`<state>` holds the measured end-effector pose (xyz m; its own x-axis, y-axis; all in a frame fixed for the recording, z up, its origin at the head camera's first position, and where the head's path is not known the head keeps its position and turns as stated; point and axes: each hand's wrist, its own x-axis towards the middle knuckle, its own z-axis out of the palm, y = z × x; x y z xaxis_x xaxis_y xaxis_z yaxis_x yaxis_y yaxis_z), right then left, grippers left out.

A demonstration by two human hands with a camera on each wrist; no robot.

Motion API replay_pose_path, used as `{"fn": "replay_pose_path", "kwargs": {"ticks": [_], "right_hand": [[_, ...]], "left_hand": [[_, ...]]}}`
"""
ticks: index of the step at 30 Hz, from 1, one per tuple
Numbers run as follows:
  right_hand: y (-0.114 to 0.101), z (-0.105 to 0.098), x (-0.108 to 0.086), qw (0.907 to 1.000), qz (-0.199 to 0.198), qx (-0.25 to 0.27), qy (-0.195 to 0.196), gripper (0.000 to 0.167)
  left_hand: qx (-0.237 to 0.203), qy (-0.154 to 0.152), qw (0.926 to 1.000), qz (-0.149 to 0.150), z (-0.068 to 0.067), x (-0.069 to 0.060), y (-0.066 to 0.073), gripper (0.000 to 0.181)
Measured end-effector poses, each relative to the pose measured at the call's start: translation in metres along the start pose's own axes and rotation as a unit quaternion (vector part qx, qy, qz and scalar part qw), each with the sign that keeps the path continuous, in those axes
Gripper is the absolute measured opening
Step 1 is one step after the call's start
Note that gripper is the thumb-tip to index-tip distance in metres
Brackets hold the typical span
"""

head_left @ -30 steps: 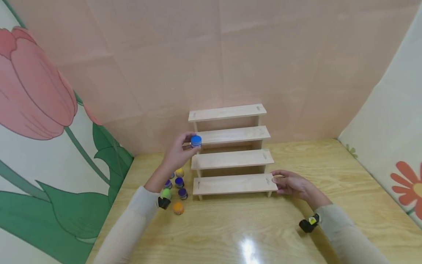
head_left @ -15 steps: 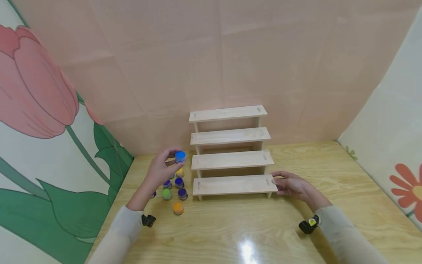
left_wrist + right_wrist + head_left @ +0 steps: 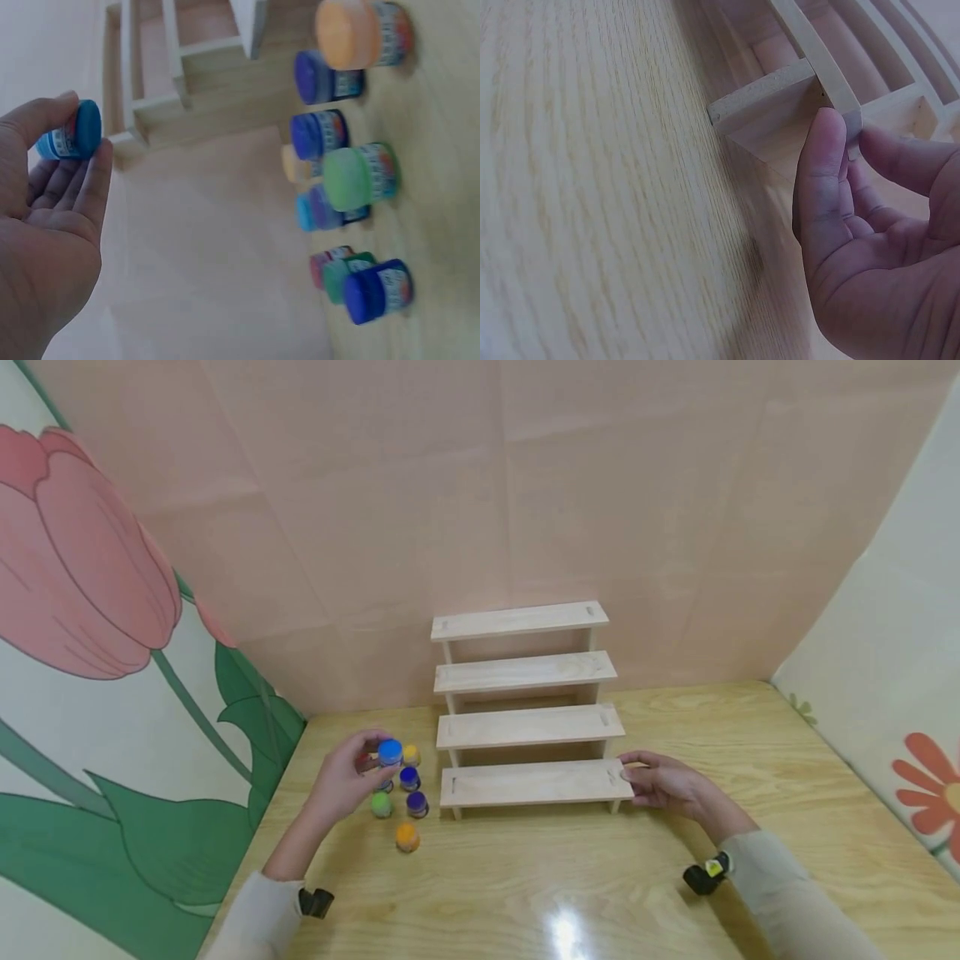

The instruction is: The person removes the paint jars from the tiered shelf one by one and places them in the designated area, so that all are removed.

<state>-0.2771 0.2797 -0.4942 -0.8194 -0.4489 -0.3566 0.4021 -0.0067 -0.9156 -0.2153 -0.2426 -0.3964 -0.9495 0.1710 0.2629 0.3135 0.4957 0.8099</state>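
Observation:
My left hand [image 3: 339, 787] pinches a small paint jar [image 3: 390, 752] with a bright blue lid, held up over the left part of the table. In the left wrist view, thumb and fingertips hold the blue jar [image 3: 84, 131] by its sides. My right hand [image 3: 666, 783] is at the right end of the four-tier wooden step shelf [image 3: 536, 783]. As the right wrist view shows, its thumb and index finger pinch the end of the lowest board [image 3: 832, 75]. Several jars stand left of the shelf, among them an orange-lidded jar [image 3: 407, 837] and a green-lidded jar [image 3: 381, 804].
Beside the shelf are also purple-lidded jars, one purple-lidded jar [image 3: 417, 803] being closest, and a yellow-lidded jar [image 3: 410, 755]. A pinkish backdrop [image 3: 525, 485] rises behind the table [image 3: 487, 893]. Flower-printed panels [image 3: 82, 577] flank both sides.
My left hand has carried the blue-lidded jar left and down, from in front of the shelf's left end to above the group of jars. The right hand stays at the lowest board.

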Motion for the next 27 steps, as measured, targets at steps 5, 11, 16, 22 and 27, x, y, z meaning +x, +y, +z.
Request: {"fn": "replay_pose_path", "kwargs": {"ticks": [5, 11, 16, 22, 27], "right_hand": [[0.0, 0.001, 0.001, 1.0, 0.001, -0.001, 0.001, 0.025], [0.0, 0.0, 0.002, 1.0, 0.003, -0.004, 0.002, 0.025], [-0.001, -0.001, 0.003, 1.0, 0.002, -0.002, 0.002, 0.026], [-0.002, -0.002, 0.002, 1.0, 0.006, -0.001, -0.002, 0.024], [-0.002, -0.002, 0.002, 1.0, 0.009, -0.001, -0.004, 0.025]], "left_hand": [[-0.007, 0.0, 0.9997, -0.024, -0.001, -0.015, -0.013, 0.044], [-0.011, 0.005, 0.9989, -0.045, -0.003, -0.031, -0.028, 0.045], [0.01, 0.009, 0.9977, -0.066, -0.005, -0.044, -0.038, 0.045], [0.015, 0.001, 0.9945, -0.104, -0.005, -0.055, -0.049, 0.044], [-0.006, -0.003, 0.992, -0.126, -0.004, -0.064, -0.059, 0.045]]}}
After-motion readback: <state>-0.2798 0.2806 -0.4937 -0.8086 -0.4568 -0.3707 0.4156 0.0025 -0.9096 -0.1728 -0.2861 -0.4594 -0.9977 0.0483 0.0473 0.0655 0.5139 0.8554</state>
